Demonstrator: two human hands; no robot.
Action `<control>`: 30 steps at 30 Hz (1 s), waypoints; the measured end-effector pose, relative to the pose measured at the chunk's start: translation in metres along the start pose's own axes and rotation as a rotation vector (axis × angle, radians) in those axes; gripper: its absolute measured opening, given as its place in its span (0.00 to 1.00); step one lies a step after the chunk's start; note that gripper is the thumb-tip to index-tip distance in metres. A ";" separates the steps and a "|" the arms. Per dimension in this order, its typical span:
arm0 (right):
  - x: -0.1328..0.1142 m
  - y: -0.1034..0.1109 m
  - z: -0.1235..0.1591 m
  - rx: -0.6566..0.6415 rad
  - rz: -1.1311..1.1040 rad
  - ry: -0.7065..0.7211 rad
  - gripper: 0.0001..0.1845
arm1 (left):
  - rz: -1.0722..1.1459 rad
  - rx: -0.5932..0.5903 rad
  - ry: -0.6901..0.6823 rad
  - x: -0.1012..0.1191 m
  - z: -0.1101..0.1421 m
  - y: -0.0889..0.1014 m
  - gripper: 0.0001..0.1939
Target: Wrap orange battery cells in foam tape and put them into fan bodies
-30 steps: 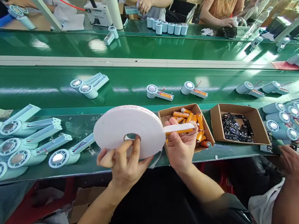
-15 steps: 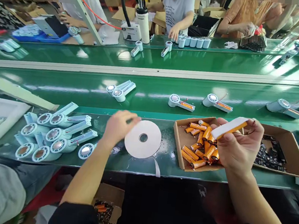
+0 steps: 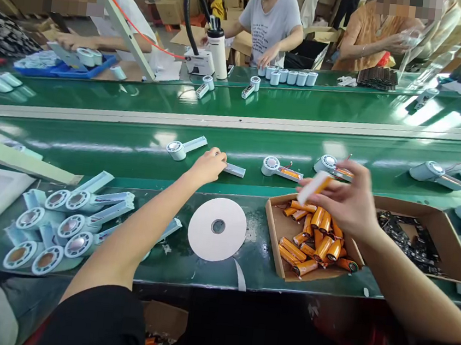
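Observation:
My left hand (image 3: 210, 166) reaches over the green belt, fingers closed on a light-blue handheld fan housing (image 3: 235, 170). The fan's round head is hidden under the fingers, and its handle points right. My right hand (image 3: 351, 199) grips an orange battery (image 3: 315, 188) with a white strip along one side, slightly blurred, above a cardboard box (image 3: 281, 271) of orange batteries (image 3: 323, 248). Between the hands, a roll of white tape (image 3: 203, 230) lies flat on the near ledge, its loose end hanging toward the front edge.
Several fan housings (image 3: 72, 225) crowd the ledge at left. Others lie on the belt (image 3: 93, 147), two with orange batteries in their handles. Right of the battery box stands a box (image 3: 460, 262) with black parts. Co-workers (image 3: 270, 28) work across the far belt.
My left hand has moved from the tape roll up to the belt and onto a fan housing, now turned apart from its neighbour. My right hand has shifted left with the battery.

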State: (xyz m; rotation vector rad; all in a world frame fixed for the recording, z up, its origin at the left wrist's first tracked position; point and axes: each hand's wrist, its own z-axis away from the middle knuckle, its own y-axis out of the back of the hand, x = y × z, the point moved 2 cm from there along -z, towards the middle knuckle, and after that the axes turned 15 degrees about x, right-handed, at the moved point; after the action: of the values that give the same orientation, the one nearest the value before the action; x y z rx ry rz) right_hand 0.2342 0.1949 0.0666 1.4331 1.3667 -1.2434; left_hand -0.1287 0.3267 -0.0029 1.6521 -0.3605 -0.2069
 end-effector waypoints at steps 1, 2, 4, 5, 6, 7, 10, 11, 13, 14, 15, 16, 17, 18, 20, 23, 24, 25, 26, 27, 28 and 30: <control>0.004 -0.015 -0.016 -0.084 0.008 -0.033 0.34 | 0.012 -0.031 -0.008 0.004 -0.006 -0.001 0.12; 0.010 -0.032 -0.032 -0.150 0.020 -0.046 0.33 | 0.020 -0.053 0.003 0.006 -0.013 -0.001 0.11; 0.027 -0.066 -0.063 -0.251 0.092 -0.016 0.30 | 0.038 -0.075 0.038 0.004 -0.023 0.002 0.08; 0.037 -0.083 -0.076 -0.292 0.162 0.017 0.28 | 0.057 -0.083 0.045 0.001 -0.026 0.005 0.07; 0.047 -0.099 -0.087 -0.333 0.252 0.053 0.26 | 0.079 -0.084 0.048 -0.001 -0.027 0.007 0.07; 0.057 -0.114 -0.096 -0.375 0.355 0.090 0.24 | 0.101 -0.079 0.052 -0.003 -0.028 0.010 0.08; 0.080 -0.149 -0.111 -0.505 0.670 0.189 0.22 | 0.137 -0.024 0.094 -0.006 -0.026 0.014 0.12; 0.085 -0.157 -0.112 -0.546 0.772 0.226 0.22 | 0.139 -0.004 0.114 -0.005 -0.025 0.013 0.13; 0.091 -0.166 -0.113 -0.621 0.954 0.308 0.23 | 0.140 0.025 0.147 -0.002 -0.024 0.009 0.12; 0.092 -0.169 -0.113 -0.658 1.033 0.346 0.24 | 0.143 0.034 0.157 0.000 -0.024 0.007 0.11; 0.093 -0.169 -0.113 -0.690 1.099 0.380 0.25 | 0.148 0.041 0.165 0.002 -0.025 0.004 0.10; 0.094 -0.169 -0.112 -0.718 1.154 0.401 0.26 | 0.155 0.050 0.173 0.004 -0.026 0.001 0.10; 0.094 -0.168 -0.111 -0.746 1.201 0.409 0.27 | 0.162 0.060 0.183 0.007 -0.028 -0.001 0.10; 0.095 -0.168 -0.111 -0.768 1.243 0.409 0.27 | 0.169 0.072 0.193 0.010 -0.029 -0.004 0.10; 0.096 -0.169 -0.110 -0.798 1.310 0.400 0.28 | 0.185 0.093 0.218 0.015 -0.033 -0.008 0.11; 0.098 -0.178 -0.109 -0.823 1.357 0.398 0.26 | 0.223 0.109 0.235 0.018 -0.037 -0.011 0.11; 0.098 -0.182 -0.110 -0.828 1.360 0.397 0.25 | 0.240 0.114 0.233 0.015 -0.037 -0.010 0.12; 0.099 -0.186 -0.110 -0.833 1.359 0.391 0.24 | 0.253 0.124 0.233 0.009 -0.036 -0.008 0.13; 0.099 -0.189 -0.111 -0.834 1.356 0.384 0.23 | 0.257 0.146 0.246 0.000 -0.033 -0.005 0.14; 0.099 -0.191 -0.111 -0.831 1.353 0.376 0.22 | 0.247 0.179 0.278 -0.012 -0.030 -0.001 0.15; 0.098 -0.192 -0.112 -0.824 1.350 0.369 0.22 | 0.225 0.214 0.326 -0.025 -0.024 0.003 0.17; 0.098 -0.191 -0.111 -0.794 1.340 0.369 0.20 | 0.166 0.267 0.432 -0.053 -0.009 0.012 0.21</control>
State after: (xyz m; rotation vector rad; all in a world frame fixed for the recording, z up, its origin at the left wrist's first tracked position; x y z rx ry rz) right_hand 0.0539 0.3459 0.0113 1.4785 0.6170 0.4016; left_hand -0.1764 0.3531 0.0060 1.8633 -0.1984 0.3336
